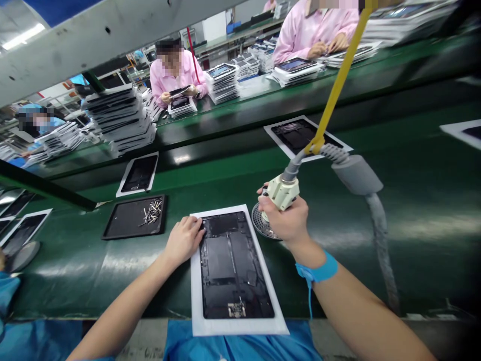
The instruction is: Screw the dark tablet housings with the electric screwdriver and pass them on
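Observation:
In front of me an opened tablet (pixel 221 265), its dark inside facing up, lies on a white foam sheet (pixel 197 301). My left hand (pixel 184 239) rests on its upper left edge, fingers laid on the rim and holding nothing. My right hand (pixel 287 220) is wrapped round a cream-coloured electric screwdriver (pixel 282 191), which hangs from a yellow strap (pixel 341 75). The tool is over a round perforated dish (pixel 259 223) just right of the tablet; its tip is hidden behind my hand. A blue band circles my right wrist.
A black tray (pixel 130 218) with small metal parts stands to the left. Further tablets on sheets (pixel 139 173) lie along the green bench (pixel 210 185). A thick grey cable (pixel 381 240) hangs at right. Across the bench, people in pink work beside tall stacks (pixel 120 118).

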